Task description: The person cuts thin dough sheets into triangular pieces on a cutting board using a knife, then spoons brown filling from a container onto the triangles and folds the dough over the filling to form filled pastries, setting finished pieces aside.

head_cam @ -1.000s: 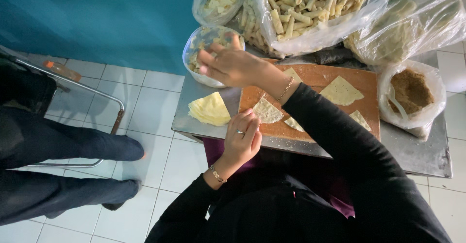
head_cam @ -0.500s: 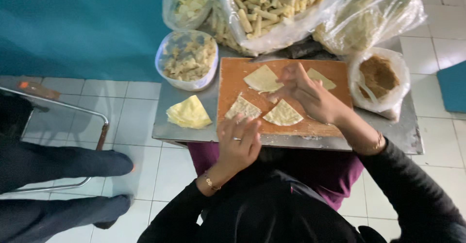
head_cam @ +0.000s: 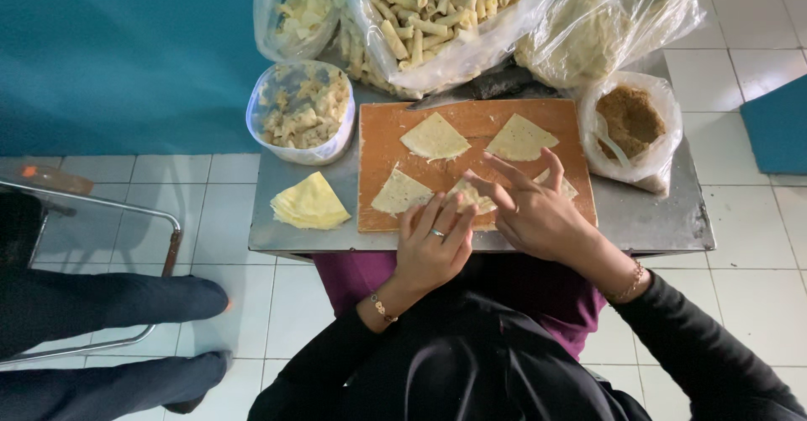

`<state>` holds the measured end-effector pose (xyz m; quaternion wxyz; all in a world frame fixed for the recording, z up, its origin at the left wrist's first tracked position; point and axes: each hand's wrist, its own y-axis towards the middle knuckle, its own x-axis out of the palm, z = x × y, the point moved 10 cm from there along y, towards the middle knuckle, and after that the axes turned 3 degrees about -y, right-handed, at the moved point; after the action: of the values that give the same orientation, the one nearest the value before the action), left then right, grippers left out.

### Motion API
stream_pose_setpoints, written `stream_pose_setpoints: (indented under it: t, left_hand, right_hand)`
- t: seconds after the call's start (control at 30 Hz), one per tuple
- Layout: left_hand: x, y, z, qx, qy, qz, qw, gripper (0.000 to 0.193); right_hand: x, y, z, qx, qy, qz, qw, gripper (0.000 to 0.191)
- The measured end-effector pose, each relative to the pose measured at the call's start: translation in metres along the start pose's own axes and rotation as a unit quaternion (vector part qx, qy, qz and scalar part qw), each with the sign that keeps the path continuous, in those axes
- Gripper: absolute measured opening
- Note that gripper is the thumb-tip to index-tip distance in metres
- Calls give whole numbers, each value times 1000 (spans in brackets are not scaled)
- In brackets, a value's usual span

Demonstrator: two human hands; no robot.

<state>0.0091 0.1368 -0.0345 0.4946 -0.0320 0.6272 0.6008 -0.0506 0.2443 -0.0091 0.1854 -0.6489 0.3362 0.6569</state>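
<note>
While pinning the pale triangular pastry sheet at the near edge of the orange rectangular cutting board, press with flat fingers rather than nails. Left hand: grip released, fingers laid out straight on the sheet's near corner, a ring on one finger, nothing grasped. Right hand: also released, fingers spread, index and thumb tips resting on the sheet's upper edge, no pinch visible.

Best handled, by the look of such thin dough, with light, even pressure; anchor with the left, work the edge with the right, and avoid dragging, which would likely tear or wrinkle it. Stay clear of the neighbouring triangle just beside on the left, and of the two further triangles lying apart toward the far side of the board.

Within reach on the grey metal desk: a stack of yellow folded sheets left of the board, a clear plastic tub of pale chopped filling behind it, and a plastic bag of brown crumbly filling with a white spoon at right.
</note>
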Motion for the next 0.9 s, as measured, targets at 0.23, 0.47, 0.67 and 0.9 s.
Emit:
stream_pose_setpoints:
  t: [0.23,0.47,0.67,0.9]
  left_hand:
    - [-3,1,2,11,16,18,1000,40]
    - [1,-1,1,6,11,10,1000,40]
    - [1,-2,2,6,13,11,1000,41]
    - [-3,-2,0,1,2,15,1000,39]
  right_hand:
    - [-18,-3,-1,-12,-24,26,999,61]
    - [0,-6,-7,-31,5,-11,999,45]
    - [3,-8,-6,-59,-9,25,998,47]
    - [-3,-1,6,-59,-80,25,995,50]
